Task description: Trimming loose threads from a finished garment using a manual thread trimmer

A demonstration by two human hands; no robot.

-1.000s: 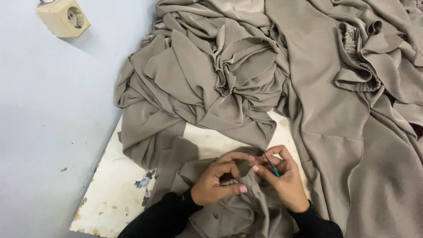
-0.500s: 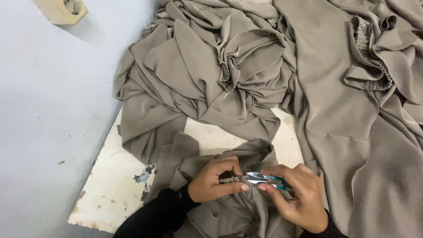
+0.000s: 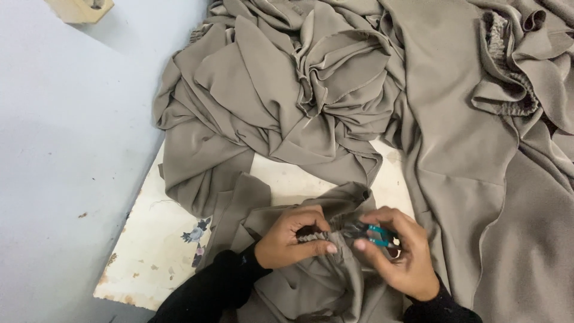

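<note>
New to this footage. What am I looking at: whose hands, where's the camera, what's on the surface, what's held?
There is no machine here: a person works with two bare hands, filmed by one camera worn on their head, looking down. A big pile of grey-brown fabric lies over a worn white board on a pale blue floor. The left hand pinches a gathered, elastic-looking edge of the cloth. The right hand holds a small teal-handled snipping tool against that edge. A cream box sits at the top left.
</note>
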